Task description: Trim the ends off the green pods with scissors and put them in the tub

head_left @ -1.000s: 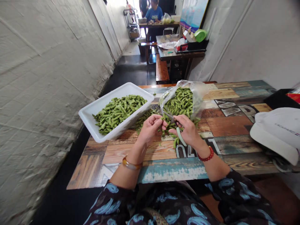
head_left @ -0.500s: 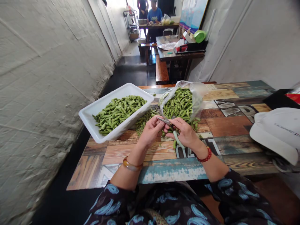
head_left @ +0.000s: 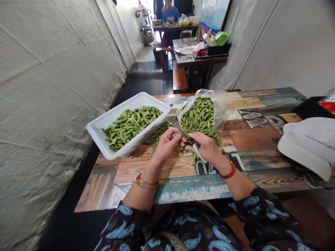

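Observation:
My right hand (head_left: 206,148) is wrapped round a pair of scissors (head_left: 197,153) with pale green handles. Their dark blades point up and left, across the fingertips of my left hand (head_left: 167,142). That hand is closed in a pinch, and a bit of a green edamame pod (head_left: 181,134) shows between its fingers; most of the pod is hidden. Just beyond my hands, a clear plastic bag (head_left: 220,111) lies with its mouth towards me, full of pods. To the left stands a white tub (head_left: 98,130) holding a heap of edamame pods (head_left: 133,125).
Small green trimmings (head_left: 159,136) lie between tub and bag on the patchwork-patterned table (head_left: 172,190). A white cap (head_left: 306,143) rests at the right. Farther back are a second table (head_left: 183,62), a bench (head_left: 179,76) and a person in a blue shirt (head_left: 170,15).
The scissor blades have swung to point more steeply upward, and their tips sit higher by my left fingers. Both hands stay in nearly the same place. The view has shifted slightly.

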A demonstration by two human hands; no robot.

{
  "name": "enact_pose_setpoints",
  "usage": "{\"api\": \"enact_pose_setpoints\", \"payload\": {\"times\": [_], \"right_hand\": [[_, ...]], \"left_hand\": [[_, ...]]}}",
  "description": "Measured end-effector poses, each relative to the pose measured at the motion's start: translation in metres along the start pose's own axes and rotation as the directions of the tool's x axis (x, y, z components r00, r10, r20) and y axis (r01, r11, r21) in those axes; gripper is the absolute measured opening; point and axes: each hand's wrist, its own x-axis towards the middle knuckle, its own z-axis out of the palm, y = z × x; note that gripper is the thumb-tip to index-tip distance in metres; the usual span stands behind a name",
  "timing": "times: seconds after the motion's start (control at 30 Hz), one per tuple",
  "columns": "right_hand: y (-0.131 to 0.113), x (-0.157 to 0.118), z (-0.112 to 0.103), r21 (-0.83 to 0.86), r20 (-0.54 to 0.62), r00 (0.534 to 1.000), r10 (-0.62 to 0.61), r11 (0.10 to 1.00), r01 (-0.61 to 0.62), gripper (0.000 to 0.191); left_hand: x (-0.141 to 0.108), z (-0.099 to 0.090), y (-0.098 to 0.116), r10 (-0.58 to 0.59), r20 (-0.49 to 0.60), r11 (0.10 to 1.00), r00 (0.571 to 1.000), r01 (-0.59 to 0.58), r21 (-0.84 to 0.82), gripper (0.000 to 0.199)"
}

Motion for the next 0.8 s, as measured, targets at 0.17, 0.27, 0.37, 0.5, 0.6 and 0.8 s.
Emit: {"api": "enact_pose_setpoints", "payload": {"times": [0.17,0.27,0.37,0.5,0.6,0.8], "right_hand": [[0.007,0.003,-0.006,0.033,-0.170,0.975,0.141,0.990,-0.137,0.043],[0.012,0.004,-0.008,0.061,-0.205,0.962,0.180,0.983,-0.171,0.044],[0.012,0.004,-0.006,0.086,-0.183,0.968,0.170,0.984,-0.157,0.045],[0.006,0.005,-0.003,0.057,-0.142,0.977,0.159,0.987,-0.152,0.042],[0.003,0.006,-0.002,0.043,-0.131,0.981,0.147,0.989,-0.142,0.041],[0.005,0.004,0.002,0.025,-0.114,0.986,0.124,0.992,-0.122,0.039]], "left_hand": [[0.002,-0.008,0.003,0.018,-0.037,1.000,0.999,-0.018,0.013,0.019],[0.005,-0.013,-0.002,0.040,-0.064,0.981,0.997,-0.027,0.191,0.012],[0.009,-0.013,-0.012,0.106,-0.068,0.862,0.992,-0.058,0.503,0.009],[0.012,-0.006,-0.024,0.154,0.016,0.552,0.988,-0.099,0.828,0.012],[0.014,0.002,-0.026,0.114,0.019,0.321,0.993,-0.055,0.945,0.017],[0.019,0.005,-0.031,0.081,0.038,0.234,0.996,-0.057,0.971,0.013]]}}
